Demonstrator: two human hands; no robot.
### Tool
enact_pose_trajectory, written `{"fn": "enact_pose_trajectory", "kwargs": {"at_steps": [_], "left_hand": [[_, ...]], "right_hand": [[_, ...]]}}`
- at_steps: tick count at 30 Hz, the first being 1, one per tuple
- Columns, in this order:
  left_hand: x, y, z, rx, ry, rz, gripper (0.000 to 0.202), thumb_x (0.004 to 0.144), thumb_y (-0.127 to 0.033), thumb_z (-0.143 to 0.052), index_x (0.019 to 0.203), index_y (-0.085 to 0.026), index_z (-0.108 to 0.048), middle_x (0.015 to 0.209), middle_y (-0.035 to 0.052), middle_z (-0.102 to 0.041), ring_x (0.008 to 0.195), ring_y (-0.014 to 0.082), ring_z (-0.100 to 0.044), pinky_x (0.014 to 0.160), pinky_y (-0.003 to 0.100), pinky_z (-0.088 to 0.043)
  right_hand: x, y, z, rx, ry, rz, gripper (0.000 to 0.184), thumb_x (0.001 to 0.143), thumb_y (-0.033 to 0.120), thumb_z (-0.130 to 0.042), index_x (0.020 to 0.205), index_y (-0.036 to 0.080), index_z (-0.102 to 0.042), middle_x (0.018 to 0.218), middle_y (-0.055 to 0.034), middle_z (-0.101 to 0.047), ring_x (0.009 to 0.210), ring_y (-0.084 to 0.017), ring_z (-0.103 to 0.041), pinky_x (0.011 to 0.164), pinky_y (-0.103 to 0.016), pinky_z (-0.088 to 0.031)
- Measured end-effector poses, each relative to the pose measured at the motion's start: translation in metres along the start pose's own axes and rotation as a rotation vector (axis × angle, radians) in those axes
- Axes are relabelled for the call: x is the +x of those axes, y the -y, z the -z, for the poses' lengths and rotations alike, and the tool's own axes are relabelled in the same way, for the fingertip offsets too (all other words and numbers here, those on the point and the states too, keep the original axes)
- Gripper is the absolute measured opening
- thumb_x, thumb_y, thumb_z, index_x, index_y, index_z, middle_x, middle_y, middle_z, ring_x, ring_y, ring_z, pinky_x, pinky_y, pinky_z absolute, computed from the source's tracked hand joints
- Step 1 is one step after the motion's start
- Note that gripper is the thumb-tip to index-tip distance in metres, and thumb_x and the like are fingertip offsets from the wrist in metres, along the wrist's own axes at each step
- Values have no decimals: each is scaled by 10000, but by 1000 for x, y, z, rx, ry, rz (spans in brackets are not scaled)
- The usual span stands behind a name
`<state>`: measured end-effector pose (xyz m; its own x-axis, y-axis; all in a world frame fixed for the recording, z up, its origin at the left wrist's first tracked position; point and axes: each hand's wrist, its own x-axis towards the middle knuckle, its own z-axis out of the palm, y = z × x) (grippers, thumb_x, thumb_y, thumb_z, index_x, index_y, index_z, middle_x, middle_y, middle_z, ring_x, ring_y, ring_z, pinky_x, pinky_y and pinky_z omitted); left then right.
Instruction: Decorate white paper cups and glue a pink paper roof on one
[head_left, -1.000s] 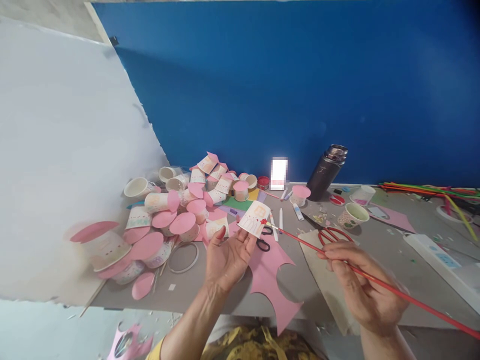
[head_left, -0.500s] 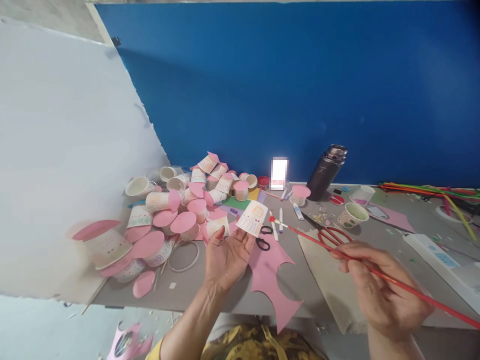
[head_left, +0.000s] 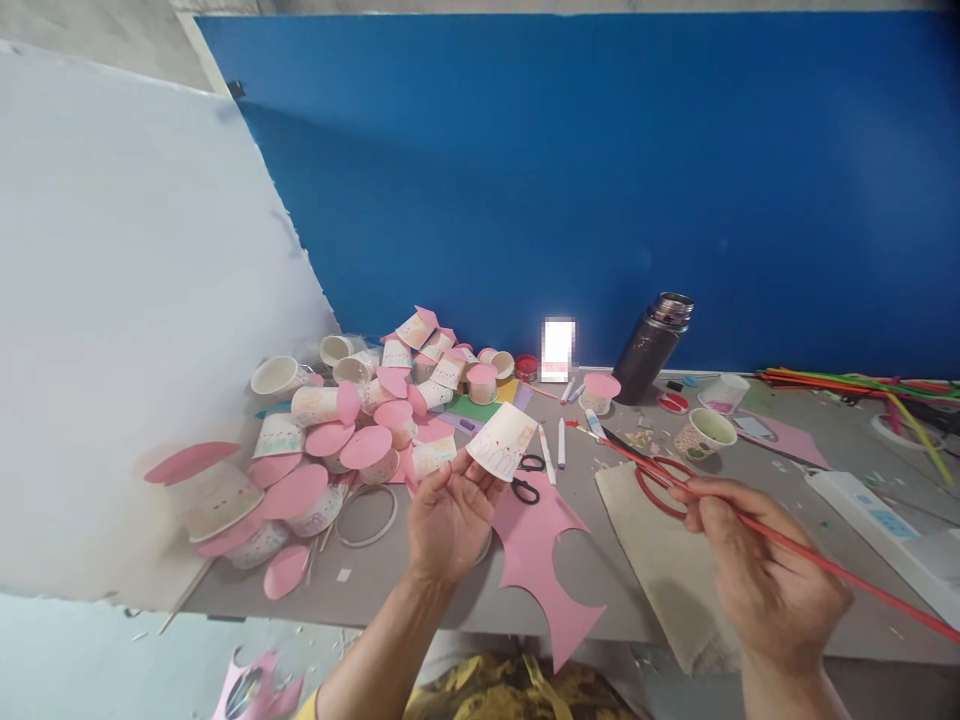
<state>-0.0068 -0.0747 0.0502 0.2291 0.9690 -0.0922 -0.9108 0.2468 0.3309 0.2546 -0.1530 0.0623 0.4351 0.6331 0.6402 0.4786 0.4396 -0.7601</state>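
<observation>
My left hand (head_left: pixel 448 518) holds a small decorated white paper cup (head_left: pixel 501 441) upside down at its fingertips, above the grey table (head_left: pixel 420 575). My right hand (head_left: pixel 757 572) is closed on a long thin red paintbrush (head_left: pixel 780 542); its tip points left toward the markers, a little right of the cup and not touching it. A cut sheet of pink paper (head_left: pixel 541 560) lies on the table below the cup. Red scissors (head_left: pixel 660 480) rest on a beige sheet (head_left: pixel 667 570) just beyond my right hand.
A heap of paper cups with pink discs (head_left: pixel 352 430) fills the left of the table. Black scissors (head_left: pixel 527 478), markers (head_left: pixel 553 448), a tape ring (head_left: pixel 366 514), a dark flask (head_left: pixel 652 345), a green-lined cup (head_left: pixel 703 432), coloured sticks (head_left: pixel 862 382) and a white power strip (head_left: pixel 877 515) lie around. A blue wall stands behind.
The brush tip has drawn away from the cup to the right. My left hand has turned the cup, so its drawn side faces away, and my right hand has shifted right.
</observation>
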Motion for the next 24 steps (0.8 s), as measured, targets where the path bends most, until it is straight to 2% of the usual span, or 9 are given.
{"fn": "enact_pose_trajectory", "kwargs": {"at_steps": [4,6,9,12,16,18,20,22,24], "left_hand": [[5,-2,6,-90,-29,95,482,944,-284,-525,1374,-87,-617,1073,160,-798,1091,260,-746,1094,421,-498],[7,-3,10,-146,-47,163,494,960,-297,-496,1396,-87,-597,1105,169,-796,1152,268,-731,1109,426,-485],[6,-3,14,-162,-26,192,509,961,-303,-488,1414,-93,-586,1158,177,-786,1207,276,-708,1120,431,-470],[2,-1,12,-63,18,124,486,929,-300,-549,1372,-114,-625,1175,164,-781,1185,272,-711,1124,433,-463],[-4,3,7,156,66,-61,506,845,-309,-672,1322,-142,-666,1208,153,-767,1254,310,-664,1146,459,-442],[-8,4,8,271,106,-152,561,781,-269,-741,1327,-156,-671,1276,158,-743,1366,351,-582,1177,469,-408],[-13,5,11,377,132,-222,578,719,-180,-773,1293,-170,-696,1339,158,-715,1495,384,-440,1230,475,-341],[-18,4,14,459,108,-257,491,721,-147,-753,1210,-179,-737,1359,168,-701,1590,387,-262,1275,486,-260],[-21,2,15,528,95,-270,388,762,-188,-724,1148,-173,-764,1364,205,-686,1626,386,-124,1294,527,-195]], "right_hand": [[-5,3,0,92,36,29,138,963,290,-687,950,188,-779,804,-63,-771,601,-175,-656,530,-301,-542],[-8,6,-2,133,72,36,144,972,292,-674,961,191,-776,819,-72,-774,600,-177,-657,524,-305,-545],[-11,11,-7,139,104,53,125,966,267,-677,972,190,-775,843,-83,-773,646,-191,-688,545,-313,-563],[-10,14,-10,159,79,44,114,965,251,-674,976,193,-773,871,-85,-770,663,-192,-694,550,-319,-555],[-5,16,-12,187,46,82,106,956,230,-680,988,203,-778,895,-69,-758,637,-173,-668,561,-331,-539],[-3,15,-13,174,58,119,106,946,211,-685,988,209,-783,902,-63,-747,687,-190,-686,592,-344,-550],[-3,14,-13,172,93,141,106,943,205,-685,971,210,-786,898,-60,-736,735,-208,-700,630,-363,-565],[-4,12,-14,183,112,149,106,946,210,-678,947,204,-785,885,-56,-728,723,-206,-695,650,-376,-568],[-5,11,-15,195,95,138,114,954,225,-671,932,195,-779,889,-59,-731,669,-186,-670,633,-372,-553]]}}
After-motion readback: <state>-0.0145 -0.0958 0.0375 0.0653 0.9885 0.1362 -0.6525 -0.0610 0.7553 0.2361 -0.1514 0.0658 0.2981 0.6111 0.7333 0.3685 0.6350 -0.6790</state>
